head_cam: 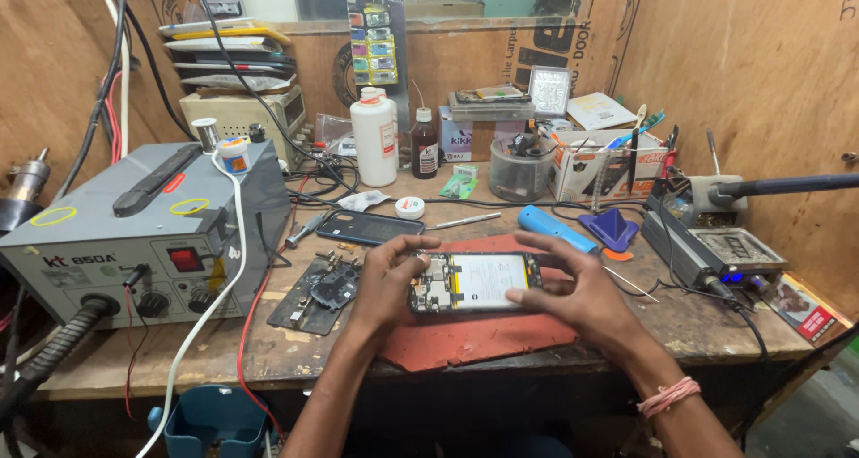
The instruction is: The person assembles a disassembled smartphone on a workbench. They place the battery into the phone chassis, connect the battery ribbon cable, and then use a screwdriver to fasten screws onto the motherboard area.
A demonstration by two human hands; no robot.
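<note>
One opened phone (474, 282) lies face down on a red mat (483, 337) at the desk (268, 351) front; I see its pale battery and dark circuit board exposed. My left hand (386, 284) pinches its left end with curled fingers, while my right hand (577, 288) presses spread fingers on its right edge. Beside the mat lies a removed back cover (369, 227).
</note>
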